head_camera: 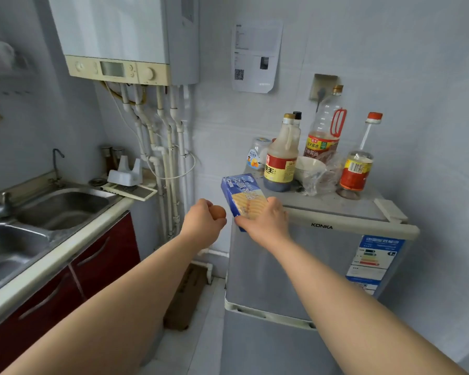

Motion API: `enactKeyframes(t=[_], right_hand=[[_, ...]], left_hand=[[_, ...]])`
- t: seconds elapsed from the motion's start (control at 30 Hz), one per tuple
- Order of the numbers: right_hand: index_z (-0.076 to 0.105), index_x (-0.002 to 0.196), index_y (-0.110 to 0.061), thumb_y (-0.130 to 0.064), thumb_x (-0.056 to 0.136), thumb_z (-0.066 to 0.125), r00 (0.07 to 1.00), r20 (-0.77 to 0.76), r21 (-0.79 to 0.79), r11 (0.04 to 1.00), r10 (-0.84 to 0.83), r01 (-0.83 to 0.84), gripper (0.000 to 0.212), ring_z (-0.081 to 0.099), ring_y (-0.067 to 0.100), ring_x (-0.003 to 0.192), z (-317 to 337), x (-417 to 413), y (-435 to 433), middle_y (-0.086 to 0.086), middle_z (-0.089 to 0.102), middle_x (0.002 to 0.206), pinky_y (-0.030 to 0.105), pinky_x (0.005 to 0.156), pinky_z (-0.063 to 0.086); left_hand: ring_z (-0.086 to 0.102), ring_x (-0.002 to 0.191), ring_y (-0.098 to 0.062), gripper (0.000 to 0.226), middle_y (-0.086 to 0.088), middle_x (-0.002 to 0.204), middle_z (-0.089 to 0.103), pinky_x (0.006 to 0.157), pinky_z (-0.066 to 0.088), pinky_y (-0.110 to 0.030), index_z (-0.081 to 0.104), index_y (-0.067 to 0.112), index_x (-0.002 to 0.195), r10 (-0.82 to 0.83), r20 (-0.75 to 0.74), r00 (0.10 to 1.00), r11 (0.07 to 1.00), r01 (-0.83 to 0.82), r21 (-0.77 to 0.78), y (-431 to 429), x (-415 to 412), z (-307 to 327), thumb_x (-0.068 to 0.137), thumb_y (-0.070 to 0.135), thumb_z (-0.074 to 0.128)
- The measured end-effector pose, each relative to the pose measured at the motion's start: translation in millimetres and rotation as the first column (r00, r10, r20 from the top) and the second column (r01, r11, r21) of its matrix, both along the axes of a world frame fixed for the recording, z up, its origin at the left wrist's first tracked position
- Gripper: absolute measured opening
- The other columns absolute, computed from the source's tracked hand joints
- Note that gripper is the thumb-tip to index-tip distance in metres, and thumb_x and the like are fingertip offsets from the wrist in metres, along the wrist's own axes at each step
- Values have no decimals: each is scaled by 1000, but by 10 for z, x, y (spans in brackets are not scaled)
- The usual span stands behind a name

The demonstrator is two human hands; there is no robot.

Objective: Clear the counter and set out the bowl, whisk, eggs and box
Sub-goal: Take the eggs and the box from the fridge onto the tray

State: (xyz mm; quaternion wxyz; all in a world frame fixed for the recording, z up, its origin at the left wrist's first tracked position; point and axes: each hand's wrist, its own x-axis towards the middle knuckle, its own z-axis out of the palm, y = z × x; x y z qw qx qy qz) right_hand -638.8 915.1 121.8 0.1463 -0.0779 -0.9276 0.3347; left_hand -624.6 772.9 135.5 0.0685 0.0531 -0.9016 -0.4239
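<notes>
Sitting far left: steel sink [63, 207] sunk in pale tabletop [65, 255]. Centre: left hand [203, 220] curled round brown egg [219, 212], in air beside fridge [336, 209]. Right hand [266, 220] grips lower end of tilted blue box [241, 193] at fridge top's front left corner. Further right on fridge: white bowl [309, 166] among sauce bottles [280, 163].

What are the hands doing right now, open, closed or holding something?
Left hand: closed round a brown egg.
Right hand: gripping the blue box by its near end.
</notes>
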Motion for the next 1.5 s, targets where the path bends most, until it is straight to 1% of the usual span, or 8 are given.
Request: enactKeyframes(t=[0.23, 0.37, 0.5, 0.63, 0.77, 1.13, 1.27, 1.5], right_hand=[[38, 123, -5, -49, 59, 76, 967, 61, -32, 968, 249, -248, 86, 45, 32, 120, -136, 262, -524, 12, 49, 126, 42, 101, 41], [38, 121, -8, -52, 55, 76, 911, 128, -52, 920, 392, -389, 87, 47, 32, 116, -235, 502, -901, 10, 50, 124, 40, 97, 44], [40, 114, -11, -61, 38, 67, 832, 167, -85, 849, 529, -522, 96, 52, 30, 111, -346, 849, -1430, 7, 55, 117, 41, 93, 48], [39, 121, -8, -54, 56, 76, 705, 166, -69, 722, 689, -689, 88, 49, 28, 115, -388, 1279, -1985, 8, 53, 122, 42, 102, 41], [37, 126, -5, -52, 62, 77, 574, 156, -80, 589, 804, -804, 89, 44, 27, 121, -419, 1704, -2595, 8, 50, 128, 41, 107, 35], [36, 123, -8, -54, 59, 79, 353, 210, -130, 384, 912, -914, 90, 47, 29, 122, -559, 2662, -4172, 11, 52, 130, 41, 104, 39], [35, 124, -9, -54, 56, 79, 320, 261, -152, 366, 911, -918, 92, 46, 30, 122, -660, 2982, -4740, 12, 52, 130, 41, 103, 41], [37, 123, -6, -50, 60, 77, 323, 318, -108, 372, 891, -922, 87, 47, 28, 121, -930, 3377, -5589, 10, 54, 127, 40, 104, 38]], left_hand=[[52, 101, -18, 47, -6, 121, 57, 79, 40, -26, 47, 9, 126, 268, -1, 963, 963, -268, 27, -497, 572, -119, 85, 22, 65], [54, 113, -21, 52, -5, 123, 57, 81, 36, -23, 45, 9, 130, 430, -1, 903, 903, -430, 21, -825, 1051, -248, 85, 22, 67], [57, 107, -24, 45, -4, 115, 61, 83, 41, -27, 49, 10, 122, 597, 8, 802, 802, -597, 5, -1249, 1657, -408, 83, 23, 68], [56, 87, -19, 38, -4, 103, 62, 73, 43, -28, 52, 10, 115, 731, 31, 681, 681, -732, 16, -1693, 2265, -495, 82, 22, 68], [53, 86, -17, 42, -4, 102, 59, 73, 41, -27, 53, 8, 118, 837, 22, 546, 546, -838, 21, -2140, 2837, -498, 81, 21, 69], [57, 98, -23, 51, -12, 115, 60, 81, 43, -27, 51, 6, 123, 931, 82, 355, 352, -935, 47, -3406, 3991, -642, 78, 21, 72], [56, 95, -20, 47, -10, 113, 62, 79, 41, -27, 53, 7, 119, 937, 109, 332, 327, -943, 63, -3928, 4318, -740, 78, 20, 73], [63, 94, -22, 49, -10, 111, 65, 85, 52, -32, 57, 9, 118, 937, 157, 312, 300, -949, 97, -4824, 4773, -1067, 73, 18, 75]])
